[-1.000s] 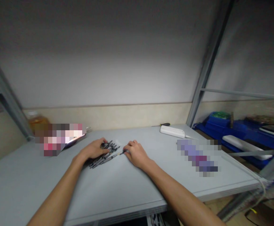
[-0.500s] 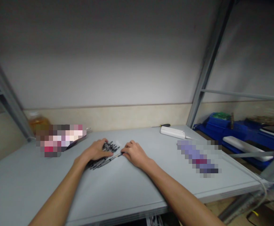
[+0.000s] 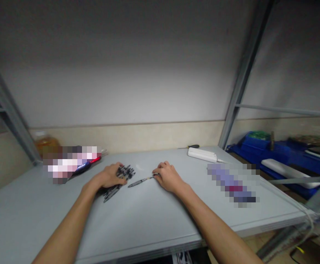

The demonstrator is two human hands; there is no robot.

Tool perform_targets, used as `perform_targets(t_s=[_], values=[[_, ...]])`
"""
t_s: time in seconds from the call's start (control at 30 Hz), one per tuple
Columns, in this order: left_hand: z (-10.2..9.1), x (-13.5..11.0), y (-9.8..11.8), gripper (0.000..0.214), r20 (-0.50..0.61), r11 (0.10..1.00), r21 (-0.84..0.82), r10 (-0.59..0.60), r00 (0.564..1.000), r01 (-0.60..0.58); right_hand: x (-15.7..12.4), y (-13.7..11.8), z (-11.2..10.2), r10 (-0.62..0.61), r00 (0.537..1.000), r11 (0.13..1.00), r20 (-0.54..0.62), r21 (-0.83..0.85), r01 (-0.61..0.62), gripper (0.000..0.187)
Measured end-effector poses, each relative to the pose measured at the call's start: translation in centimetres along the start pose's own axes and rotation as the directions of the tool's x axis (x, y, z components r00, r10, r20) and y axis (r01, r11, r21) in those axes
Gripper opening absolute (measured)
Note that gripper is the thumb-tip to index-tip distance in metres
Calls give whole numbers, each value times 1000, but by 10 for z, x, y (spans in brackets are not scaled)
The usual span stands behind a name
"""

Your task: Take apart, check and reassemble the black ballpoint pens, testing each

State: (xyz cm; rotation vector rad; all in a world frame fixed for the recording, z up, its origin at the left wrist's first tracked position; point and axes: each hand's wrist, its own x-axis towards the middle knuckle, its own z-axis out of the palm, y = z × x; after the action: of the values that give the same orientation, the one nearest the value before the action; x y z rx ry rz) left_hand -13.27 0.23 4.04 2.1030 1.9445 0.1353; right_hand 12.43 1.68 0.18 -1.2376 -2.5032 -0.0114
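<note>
A pile of several black pens (image 3: 122, 175) lies on the grey table (image 3: 138, 220), a little left of centre. My left hand (image 3: 109, 176) rests on top of the pile with its fingers curled over the pens. My right hand (image 3: 169, 176) is to the right of the pile, its fingertips pinched on the end of a single pen (image 3: 140, 180). That pen lies flat on the table, apart from the pile, pointing left toward it.
A white power strip (image 3: 202, 154) and a screwdriver (image 3: 188, 146) lie at the back right. Blurred-out items sit at the left (image 3: 72, 163) and right (image 3: 232, 183). A bottle (image 3: 46, 143) stands at the back left. Blue bins (image 3: 275, 154) fill the shelf beyond the metal post (image 3: 239, 88).
My right hand has moved to the right, drawing one pen out of the pile onto bare table. My left hand has stayed on the pile.
</note>
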Motion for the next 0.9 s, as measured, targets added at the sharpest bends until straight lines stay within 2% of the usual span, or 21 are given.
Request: perform_targets(t_s=[0.17,0.27,0.4,0.5,0.67,0.77,0.9], values=[[1,1,-1,88,1,1000,-5,-3,1000,3,-1,-8,-2,-38,999,996,9,78,37,29],[2,0,-2,91,-4,1000,5,6,1000,-6,-1,-10,-2,-67,997,994,25,90,64,24],[4,-1,2,83,-81,1000,-4,22,996,-22,-1,-8,-3,-74,995,994,67,81,68,18],[11,-1,15,68,-182,997,1,82,980,-83,-2,-3,-5,-54,995,995,82,83,48,19],[30,1,48,35,-288,917,30,390,875,-399,-4,9,-16,45,997,991,56,121,-51,28],[38,2,61,27,-322,879,51,464,825,-474,-8,15,-24,56,998,971,15,230,-57,28],[40,3,68,25,-366,851,5,490,791,-524,-13,22,-32,67,997,905,-25,422,-50,30]])
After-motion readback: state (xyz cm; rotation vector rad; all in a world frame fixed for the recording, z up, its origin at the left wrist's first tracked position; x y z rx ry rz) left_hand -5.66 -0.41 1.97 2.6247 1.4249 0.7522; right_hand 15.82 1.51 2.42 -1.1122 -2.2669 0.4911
